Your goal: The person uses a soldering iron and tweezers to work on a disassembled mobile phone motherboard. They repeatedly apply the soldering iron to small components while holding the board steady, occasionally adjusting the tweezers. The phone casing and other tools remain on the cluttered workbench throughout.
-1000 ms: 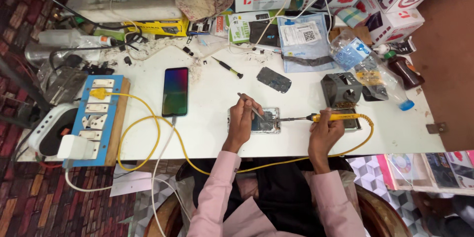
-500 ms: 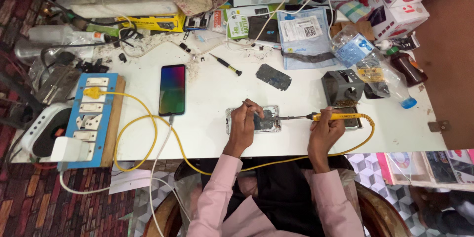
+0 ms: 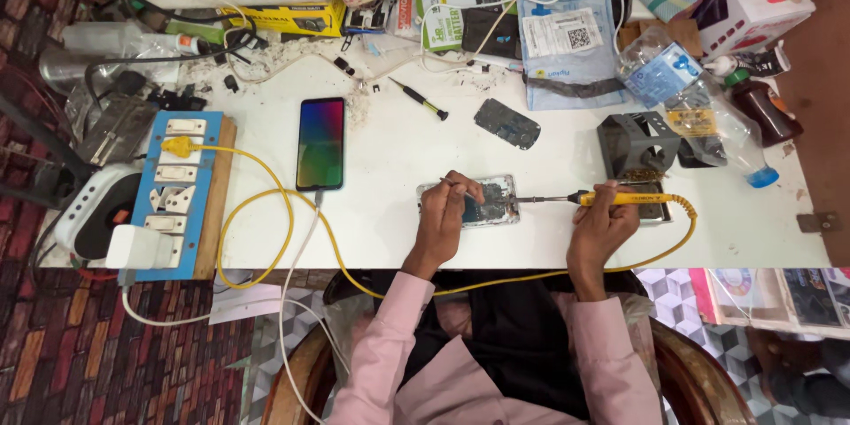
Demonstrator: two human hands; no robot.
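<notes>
On white table: opened phone, circuitry bare; right hand fingers clasp yellow soldering iron; left hand fingers pinch tweezers.

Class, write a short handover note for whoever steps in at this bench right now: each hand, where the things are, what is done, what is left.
Left hand: holds a thin tool, likely tweezers, and rests on the opened phone.
Right hand: grips the yellow soldering iron, tip at the phone's right edge.
Phone lies at the white table's front edge; soldering stand behind the iron; a lit phone and screwdriver lie farther left.
Done: phone's back is off.
Left: soldering under way; phone not closed.
</notes>
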